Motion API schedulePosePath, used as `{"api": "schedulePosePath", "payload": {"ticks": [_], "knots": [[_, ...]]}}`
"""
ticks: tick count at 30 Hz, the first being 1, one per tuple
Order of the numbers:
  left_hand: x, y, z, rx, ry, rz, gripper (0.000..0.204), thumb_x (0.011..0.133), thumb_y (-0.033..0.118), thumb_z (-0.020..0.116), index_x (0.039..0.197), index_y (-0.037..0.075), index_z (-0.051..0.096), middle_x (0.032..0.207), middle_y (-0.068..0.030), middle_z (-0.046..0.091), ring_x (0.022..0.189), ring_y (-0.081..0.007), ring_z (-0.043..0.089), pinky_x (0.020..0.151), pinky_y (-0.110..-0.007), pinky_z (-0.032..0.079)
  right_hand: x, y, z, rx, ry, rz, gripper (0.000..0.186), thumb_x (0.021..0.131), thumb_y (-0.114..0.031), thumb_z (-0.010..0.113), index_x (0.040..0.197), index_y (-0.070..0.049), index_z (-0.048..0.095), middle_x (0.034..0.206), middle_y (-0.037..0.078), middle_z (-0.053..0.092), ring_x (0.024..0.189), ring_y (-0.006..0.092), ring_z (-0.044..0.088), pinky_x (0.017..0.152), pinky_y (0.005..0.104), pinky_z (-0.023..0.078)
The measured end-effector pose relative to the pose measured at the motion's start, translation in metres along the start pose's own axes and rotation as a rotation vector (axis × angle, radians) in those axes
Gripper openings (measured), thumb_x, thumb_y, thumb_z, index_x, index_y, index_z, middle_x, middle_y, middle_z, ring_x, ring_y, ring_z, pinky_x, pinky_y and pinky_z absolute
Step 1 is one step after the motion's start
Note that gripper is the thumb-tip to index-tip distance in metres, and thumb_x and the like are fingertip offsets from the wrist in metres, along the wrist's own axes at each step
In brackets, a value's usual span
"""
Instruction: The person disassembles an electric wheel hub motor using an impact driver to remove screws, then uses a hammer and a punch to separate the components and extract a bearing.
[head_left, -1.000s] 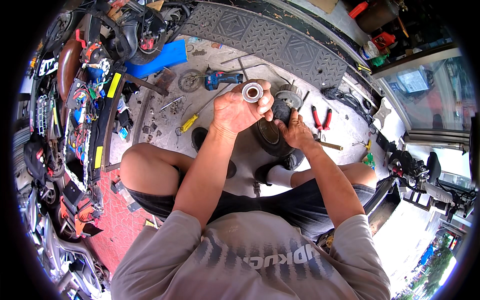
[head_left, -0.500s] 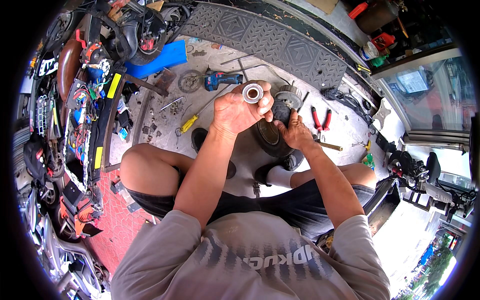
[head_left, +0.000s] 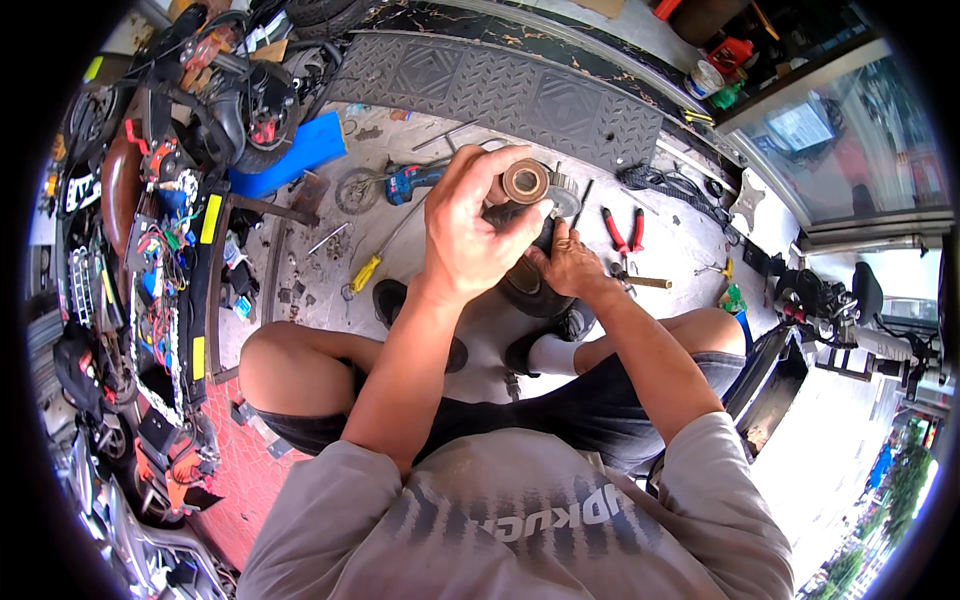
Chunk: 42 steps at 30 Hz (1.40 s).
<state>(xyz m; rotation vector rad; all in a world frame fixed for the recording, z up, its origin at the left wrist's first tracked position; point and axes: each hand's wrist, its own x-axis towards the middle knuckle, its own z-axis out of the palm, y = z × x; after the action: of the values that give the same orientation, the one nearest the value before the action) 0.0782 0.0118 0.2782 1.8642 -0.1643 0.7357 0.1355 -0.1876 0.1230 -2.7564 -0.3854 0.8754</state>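
Note:
Pinched between the thumb and fingers of my left hand (head_left: pixel 465 228) is a round metal bearing (head_left: pixel 511 183), raised so its ring face and centre hole show. Below it, a small wheel (head_left: pixel 533 298) with a black tyre sits on the floor between my feet. A toothed metal gear (head_left: pixel 567 192) shows at the wheel's far side, partly behind the bearing and my left hand. My right hand (head_left: pixel 575 268) grips the wheel's upper right side, thumb apart from the fingers. The undersides of the right fingers are hidden.
Red-handled pliers (head_left: pixel 622 232) and a brass-coloured rod (head_left: pixel 650 282) lie to the right. Left of the wheel are a yellow-handled screwdriver (head_left: pixel 367 273) and a blue power tool (head_left: pixel 412 183). A ridged ramp mat (head_left: pixel 490 90) spans the far side; a wire-filled scooter frame (head_left: pixel 165 290) stands left.
My left hand has turned and moved slightly right with the bearing, now showing more of the back of the hand. My right hand stays on the wheel. The view has shifted a little.

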Motion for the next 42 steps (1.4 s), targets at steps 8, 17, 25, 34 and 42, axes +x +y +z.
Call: {"api": "schedulePosePath", "payload": {"ticks": [8,17,25,34,42], "knots": [[-0.009,0.008,0.008,0.082,0.044,0.031,0.049,0.074,0.003,0.088,0.119,0.002,0.070,0.096,-0.0075,0.065,0.084,-0.0210,0.062,0.077,-0.034,0.052,-0.008,-0.011,-0.006,-0.001,-0.031,0.006,0.104,0.098,-0.071,0.049,0.164,0.002,0.013,0.156,0.031,0.040,0.143,0.0434,0.047,0.117,0.0488,0.040],[-0.011,0.008,0.011,0.043,0.048,0.048,0.048,0.075,0.008,0.090,0.119,0.002,0.071,0.096,-0.0071,0.064,0.082,-0.0196,0.060,0.077,-0.033,0.051,-0.011,-0.011,-0.003,-0.017,-0.024,-0.021,0.105,0.099,-0.070,0.050,0.164,0.002,0.010,0.155,0.032,0.040,0.141,0.0433,0.050,0.116,0.0478,0.042],[-0.016,-0.011,0.016,-0.115,0.095,-0.151,0.041,0.083,0.013,0.087,0.119,0.001,0.071,0.096,-0.0025,0.064,0.082,-0.0103,0.057,0.075,-0.028,0.049,-0.006,-0.017,-0.007,-0.019,-0.011,-0.032,0.106,0.098,-0.070,0.050,0.163,0.004,0.009,0.156,0.033,0.039,0.142,0.0442,0.049,0.117,0.0495,0.041],[0.012,-0.001,0.114,0.074,-0.470,-0.040,0.036,0.060,0.035,0.079,0.080,0.005,0.073,0.076,-0.0203,0.071,0.078,-0.0390,0.073,0.073,-0.049,0.060,0.009,0.013,0.033,0.003,-0.004,-0.397,0.048,0.109,-0.030,0.046,0.150,-0.005,0.046,0.155,0.016,0.043,0.145,0.0278,0.036,0.122,0.0417,0.024],[0.041,0.074,0.194,0.348,-0.839,0.376,0.042,0.073,0.046,0.071,0.095,0.011,0.081,0.101,-0.0133,0.078,0.096,-0.0326,0.074,0.081,-0.048,0.060,-0.007,0.019,0.018,0.150,0.162,-0.258,0.038,0.109,-0.027,0.049,0.138,-0.004,0.051,0.139,0.013,0.049,0.129,0.0237,0.042,0.111,0.0374,0.030]]}}
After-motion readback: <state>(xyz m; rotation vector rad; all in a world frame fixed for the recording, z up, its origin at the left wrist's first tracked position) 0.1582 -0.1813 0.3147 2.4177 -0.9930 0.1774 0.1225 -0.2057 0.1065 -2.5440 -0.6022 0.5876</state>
